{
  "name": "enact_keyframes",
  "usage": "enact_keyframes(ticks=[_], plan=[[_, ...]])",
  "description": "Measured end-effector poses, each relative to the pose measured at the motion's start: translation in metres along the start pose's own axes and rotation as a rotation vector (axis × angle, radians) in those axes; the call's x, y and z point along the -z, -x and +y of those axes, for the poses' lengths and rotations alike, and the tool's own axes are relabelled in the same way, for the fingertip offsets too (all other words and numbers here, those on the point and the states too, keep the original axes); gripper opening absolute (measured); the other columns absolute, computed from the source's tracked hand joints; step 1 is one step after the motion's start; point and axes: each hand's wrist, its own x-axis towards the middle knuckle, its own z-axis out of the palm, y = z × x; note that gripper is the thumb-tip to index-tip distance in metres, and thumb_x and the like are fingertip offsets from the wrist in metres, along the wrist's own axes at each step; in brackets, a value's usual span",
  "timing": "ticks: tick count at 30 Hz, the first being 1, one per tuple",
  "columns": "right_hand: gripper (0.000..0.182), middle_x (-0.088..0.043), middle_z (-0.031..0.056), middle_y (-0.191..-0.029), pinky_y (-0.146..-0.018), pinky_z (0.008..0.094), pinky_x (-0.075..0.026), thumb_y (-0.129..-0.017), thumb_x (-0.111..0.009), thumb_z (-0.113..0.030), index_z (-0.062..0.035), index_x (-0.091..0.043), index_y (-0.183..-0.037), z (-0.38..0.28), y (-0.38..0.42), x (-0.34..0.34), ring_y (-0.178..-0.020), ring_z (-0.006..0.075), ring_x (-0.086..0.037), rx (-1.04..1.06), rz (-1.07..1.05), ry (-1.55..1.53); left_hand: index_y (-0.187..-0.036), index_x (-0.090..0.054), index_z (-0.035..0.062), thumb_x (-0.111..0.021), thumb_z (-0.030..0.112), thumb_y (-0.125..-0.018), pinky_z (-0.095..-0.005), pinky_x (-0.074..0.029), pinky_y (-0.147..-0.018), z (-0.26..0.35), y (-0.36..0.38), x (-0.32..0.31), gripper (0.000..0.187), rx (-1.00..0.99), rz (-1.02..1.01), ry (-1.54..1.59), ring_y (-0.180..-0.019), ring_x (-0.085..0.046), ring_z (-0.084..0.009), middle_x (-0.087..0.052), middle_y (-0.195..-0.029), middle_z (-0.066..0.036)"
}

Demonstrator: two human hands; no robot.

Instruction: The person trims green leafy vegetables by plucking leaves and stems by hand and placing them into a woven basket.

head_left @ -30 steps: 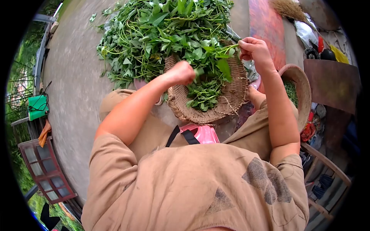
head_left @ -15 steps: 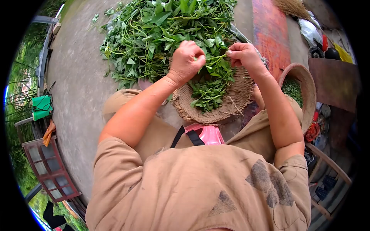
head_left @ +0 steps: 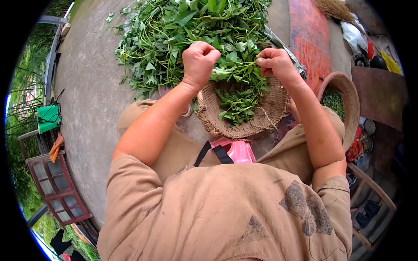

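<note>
My right hand (head_left: 279, 66) pinches the end of a green leafy stem (head_left: 238, 68), whose leaves trail leftward over the far rim of a woven basket (head_left: 272, 114). Picked leafy greens (head_left: 238, 104) lie inside the basket. My left hand (head_left: 199, 61) is closed in front of the heap, fingertips turned away, so what it may hold is hidden. Beyond both hands a large heap of leafy vines (head_left: 174, 26) covers the ground.
To the right stands a round basket (head_left: 353, 98) of chopped greens, beside a reddish board (head_left: 310, 35). A pink plastic stool (head_left: 239, 151) shows between my legs. A wooden chair (head_left: 376, 189) is at far right, a framed window panel (head_left: 58, 189) at left.
My left hand has moved left, away from my right hand. The right hand stays almost in place, still pinching the stem. The view has shifted slightly.
</note>
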Motion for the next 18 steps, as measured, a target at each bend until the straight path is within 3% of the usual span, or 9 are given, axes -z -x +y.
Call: enact_keyframes(ticks=[4, 6, 8, 14, 18], plan=[[0.013, -0.058, -0.0004, -0.068, -0.055, 0.0235, -0.048, -0.086, -0.066, -0.014, -0.0018, -0.063, -0.088, 0.001, 0.001, -0.002, -0.057, 0.0092, -0.057, -0.019, -0.003, -0.07, -0.073, -0.067, 0.0019, -0.064, 0.007, -0.074, -0.0298, -0.045, -0.06, 0.01, 0.011, -0.012, 0.006, -0.283, -0.232, -0.108, -0.064, -0.055, -0.0173, -0.058, -0.067, -0.006], [0.013, -0.059, 0.0001, -0.068, -0.055, 0.0234, -0.048, -0.086, -0.066, -0.014, -0.002, -0.063, -0.089, 0.0, 0.004, -0.006, -0.058, 0.0098, -0.058, -0.047, 0.0, -0.094, -0.078, -0.069, 0.0031, -0.063, 0.008, -0.075, -0.0335, -0.046, -0.065, 0.003, 0.017, -0.021, 0.008, -0.303, -0.294, -0.128, -0.067, -0.055, -0.0232, -0.058, -0.069, -0.008], [0.013, -0.06, 0.0006, -0.069, -0.054, 0.0231, -0.048, -0.086, -0.066, -0.014, -0.0021, -0.063, -0.089, 0.001, 0.005, -0.011, -0.058, 0.0103, -0.059, -0.06, -0.002, -0.121, -0.084, -0.07, 0.0028, -0.063, 0.009, -0.078, -0.0312, -0.046, -0.066, -0.002, 0.019, -0.026, 0.01, -0.274, -0.353, -0.154, -0.07, -0.057, -0.0198, -0.059, -0.071, -0.007], [0.013, -0.061, 0.0015, -0.069, -0.053, 0.0219, -0.046, -0.085, -0.067, -0.014, -0.0018, -0.064, -0.088, 0.005, 0.008, -0.019, -0.057, 0.0107, -0.06, -0.019, 0.016, -0.168, -0.088, -0.069, -0.001, -0.064, 0.012, -0.083, -0.0223, -0.044, -0.066, -0.006, 0.018, -0.031, 0.015, 0.233, -0.502, 0.229, -0.07, -0.053, -0.0058, -0.062, -0.073, 0.002], [0.013, -0.061, 0.0015, -0.071, -0.056, 0.0228, -0.049, -0.085, -0.067, -0.013, -0.0011, -0.065, -0.089, 0.007, 0.008, -0.019, -0.06, 0.0095, -0.06, 0.031, -0.025, -0.131, -0.08, -0.068, -0.0002, -0.063, 0.013, -0.084, -0.0202, -0.04, -0.061, -0.003, 0.018, -0.03, 0.015, 0.371, -0.554, 0.317, -0.064, -0.048, -0.0036, -0.059, -0.071, 0.004]])
